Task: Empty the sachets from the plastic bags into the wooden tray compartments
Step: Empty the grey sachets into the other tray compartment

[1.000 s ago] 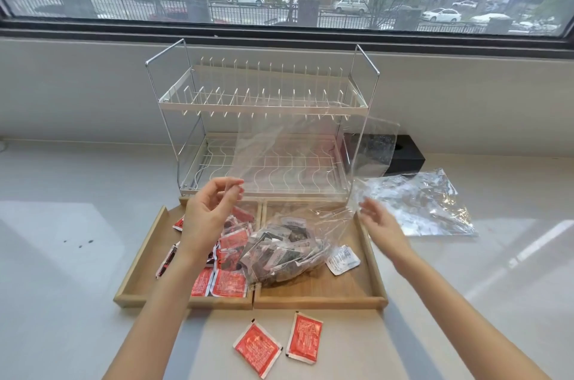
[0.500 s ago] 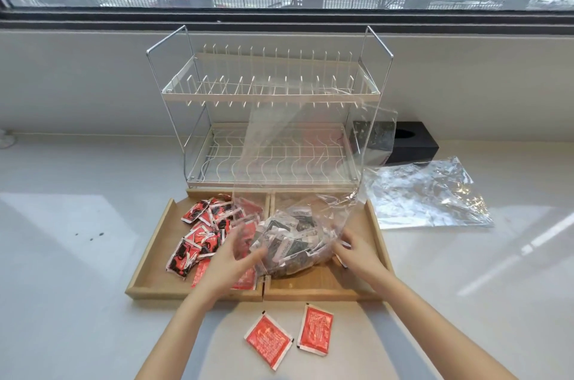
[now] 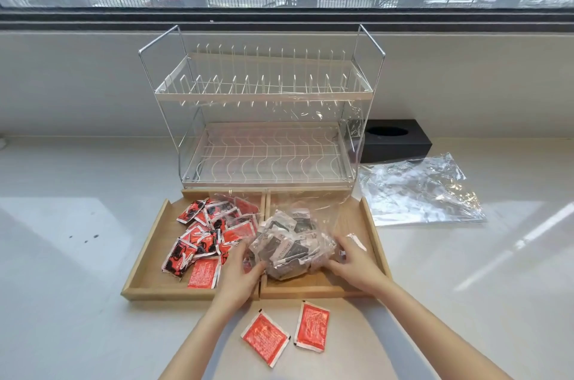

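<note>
On a pale countertop [image 3: 77,255] beneath a wide window, a person's two bare hands close in from either side on a clear plastic bag [image 3: 298,224] bulging with black-and-white sachets [image 3: 289,247]. The left hand [image 3: 239,275] presses its fingers against the bag's left flank, above the divider of the wooden tray [image 3: 146,258]; the right hand [image 3: 354,261] cups the bag's right flank, fingers curled against the plastic. Both hands grip the bag between them, and its loaded bottom sits in the tray's right compartment while its empty upper part rises in front of the wire dish rack [image 3: 264,118] standing just behind the tray. The left compartment holds a loose heap of red sachets [image 3: 208,233], some face up, some overlapping. Two more red sachets lie on the counter in front of the tray, between the forearms: one [image 3: 265,338] nearer the left arm, the other [image 3: 311,330] just beside it to the right. A second, flattened clear bag [image 3: 419,193] lies on the counter to the right of the rack, near a black tissue box [image 3: 397,139] against the wall
</note>
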Demonstrator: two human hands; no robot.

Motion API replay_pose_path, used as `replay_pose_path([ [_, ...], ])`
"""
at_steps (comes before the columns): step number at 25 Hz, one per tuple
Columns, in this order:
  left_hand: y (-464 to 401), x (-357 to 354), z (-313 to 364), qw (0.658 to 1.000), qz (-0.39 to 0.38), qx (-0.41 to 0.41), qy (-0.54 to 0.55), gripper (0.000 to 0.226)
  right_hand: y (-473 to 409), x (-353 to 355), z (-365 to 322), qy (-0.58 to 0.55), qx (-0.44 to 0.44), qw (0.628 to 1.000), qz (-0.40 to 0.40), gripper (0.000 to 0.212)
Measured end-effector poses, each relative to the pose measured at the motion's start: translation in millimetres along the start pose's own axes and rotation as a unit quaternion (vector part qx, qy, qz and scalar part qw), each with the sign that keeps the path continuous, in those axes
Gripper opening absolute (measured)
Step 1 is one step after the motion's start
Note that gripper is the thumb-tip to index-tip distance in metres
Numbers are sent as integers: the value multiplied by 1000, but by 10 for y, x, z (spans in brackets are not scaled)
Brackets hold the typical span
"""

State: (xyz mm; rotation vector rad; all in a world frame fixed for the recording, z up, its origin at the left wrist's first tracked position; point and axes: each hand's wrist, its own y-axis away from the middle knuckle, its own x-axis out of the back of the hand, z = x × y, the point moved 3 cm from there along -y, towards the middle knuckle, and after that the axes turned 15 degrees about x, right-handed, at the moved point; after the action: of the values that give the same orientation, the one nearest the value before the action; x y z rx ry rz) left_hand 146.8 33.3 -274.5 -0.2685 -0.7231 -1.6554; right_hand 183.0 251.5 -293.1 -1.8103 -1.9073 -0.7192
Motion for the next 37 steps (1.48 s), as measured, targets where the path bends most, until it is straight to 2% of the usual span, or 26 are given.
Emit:
replay_pose_path([
  [1, 30, 11, 38, 1000, 1, -5, 6, 44, 13, 11, -37, -1, 6, 999, 33, 49],
  [4, 119, 108, 168, 999, 10, -24, 43, 29, 46, 109, -159, -12, 32, 992, 122, 5],
  [6, 172, 178, 263, 995, -3, -22, 95, 29, 120, 237, -235, -32, 52, 985, 161, 25],
  [9, 252, 151, 341, 984, -55, 19, 166, 28, 300, 384, -322, -104, 46, 970, 216, 14],
  [12, 364, -26, 359, 969, -109, 80, 209, 33, 484, 386, -254, -112, 12, 970, 216, 12],
  [14, 431, -130, 310, 970, -120, 104, 186, 43, 611, 365, -138, -92, -11, 971, 222, 9],
  [17, 490, -217, 235, 972, -144, 121, 140, 54, 795, 360, -33, -126, -41, 963, 236, 14],
  [21, 554, -246, 293, 965, -164, 146, 140, 35, 914, 455, -134, -243, -68, 934, 255, 17],
  [25, 553, -173, 344, 931, -204, 171, 250, 56, 916, 617, -326, -333, -70, 911, 232, 17],
  [27, 564, -117, 384, 928, -203, 178, 255, 65, 894, 686, -388, -347, -59, 908, 228, 17],
  [33, 594, -50, 495, 947, -195, 127, 220, 29, 794, 718, -495, -309, -38, 925, 215, 15],
  [37, 543, 57, 576, 937, -197, 110, 268, 16, 750, 844, -571, -332, -34, 915, 229, 10],
])
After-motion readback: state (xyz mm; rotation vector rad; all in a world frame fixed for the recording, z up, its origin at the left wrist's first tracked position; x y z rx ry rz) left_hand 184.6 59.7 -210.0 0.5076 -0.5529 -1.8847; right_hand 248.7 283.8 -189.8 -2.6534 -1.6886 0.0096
